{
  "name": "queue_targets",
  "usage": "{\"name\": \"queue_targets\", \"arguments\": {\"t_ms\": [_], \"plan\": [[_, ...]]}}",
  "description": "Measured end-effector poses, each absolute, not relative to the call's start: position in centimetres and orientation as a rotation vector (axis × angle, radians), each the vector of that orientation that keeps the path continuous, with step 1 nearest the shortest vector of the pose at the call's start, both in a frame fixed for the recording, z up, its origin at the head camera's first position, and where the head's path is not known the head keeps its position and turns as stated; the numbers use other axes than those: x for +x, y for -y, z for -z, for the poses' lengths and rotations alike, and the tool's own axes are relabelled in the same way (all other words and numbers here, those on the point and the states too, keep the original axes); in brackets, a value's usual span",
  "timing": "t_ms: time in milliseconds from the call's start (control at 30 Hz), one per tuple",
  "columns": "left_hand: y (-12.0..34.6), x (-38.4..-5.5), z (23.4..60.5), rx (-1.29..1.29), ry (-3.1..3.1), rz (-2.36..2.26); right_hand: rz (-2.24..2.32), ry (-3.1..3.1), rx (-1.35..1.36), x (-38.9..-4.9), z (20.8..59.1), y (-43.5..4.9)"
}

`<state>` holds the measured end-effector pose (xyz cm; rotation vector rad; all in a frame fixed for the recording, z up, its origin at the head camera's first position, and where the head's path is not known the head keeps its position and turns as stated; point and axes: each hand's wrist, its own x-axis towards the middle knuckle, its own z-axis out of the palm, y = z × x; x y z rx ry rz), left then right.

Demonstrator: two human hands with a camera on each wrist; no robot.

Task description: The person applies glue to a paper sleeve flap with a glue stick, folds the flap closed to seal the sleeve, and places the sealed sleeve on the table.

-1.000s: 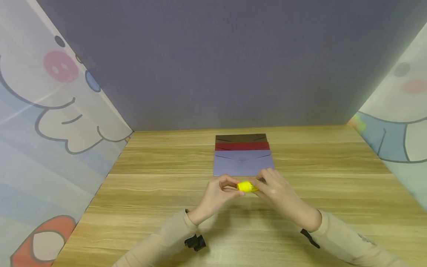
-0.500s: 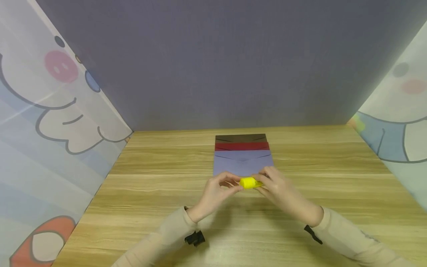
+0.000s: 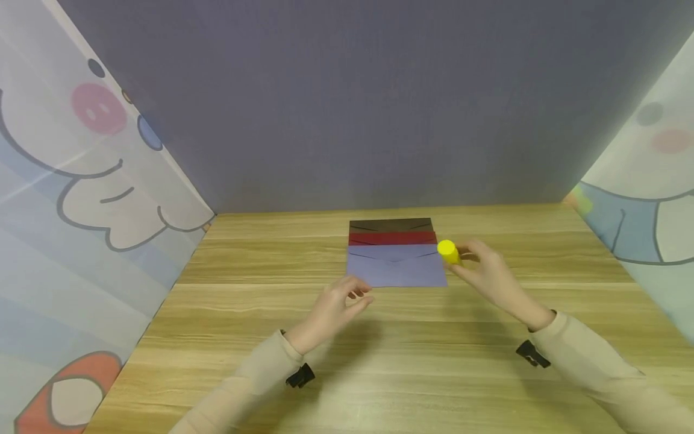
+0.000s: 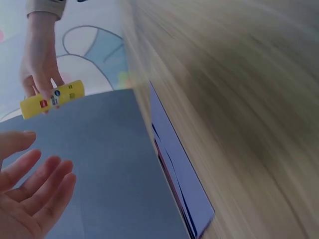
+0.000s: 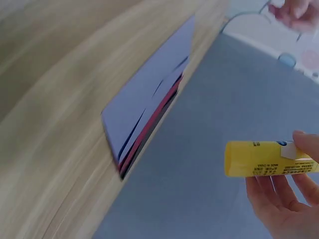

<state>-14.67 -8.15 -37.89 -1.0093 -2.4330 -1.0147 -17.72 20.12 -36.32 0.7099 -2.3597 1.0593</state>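
My right hand (image 3: 496, 280) pinches a yellow glue stick (image 3: 448, 252) between thumb and fingers. It is above the table, near the right edge of the envelopes. Printed labels show on its side in both wrist views, and its yellow end (image 5: 234, 159) points out of the hand. My left hand (image 3: 332, 308) is free, with its fingers loosely bent, just below the envelopes' lower left corner. A lavender envelope (image 3: 396, 271) lies in front, overlapping a red envelope (image 3: 393, 239), which in turn overlaps a dark brown one (image 3: 390, 225).
The wooden table (image 3: 260, 265) meets a plain grey panel (image 3: 347, 120) behind the envelopes. Cartoon-printed sheets (image 3: 49, 199) stand at the left and right sides. Black camera mounts (image 3: 300, 377) hang under both wrists.
The left hand has let go of the glue stick and drawn back to the left. The right hand has carried the stick up and right, tilting its end towards the head camera.
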Motion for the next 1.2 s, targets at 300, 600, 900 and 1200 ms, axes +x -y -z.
{"name": "queue_targets", "arguments": {"t_ms": [300, 600, 900, 1200], "plan": [[9.9, -15.4, 38.4, -1.019, 2.46, 0.74, -1.233, 2.557, 0.409, -20.4, 35.7, -24.3], [11.4, -15.8, 38.8, -0.995, 2.461, 0.662, -1.285, 2.624, 0.115, -22.2, 37.0, -27.8], [12.7, -16.1, 39.2, -0.9, 2.521, 0.612, -1.324, 2.659, 0.044, -22.9, 38.6, -29.9], [13.6, -16.0, 39.5, -0.837, 2.586, 0.596, -1.312, 2.716, -0.014, -23.0, 39.7, -31.1]]}}
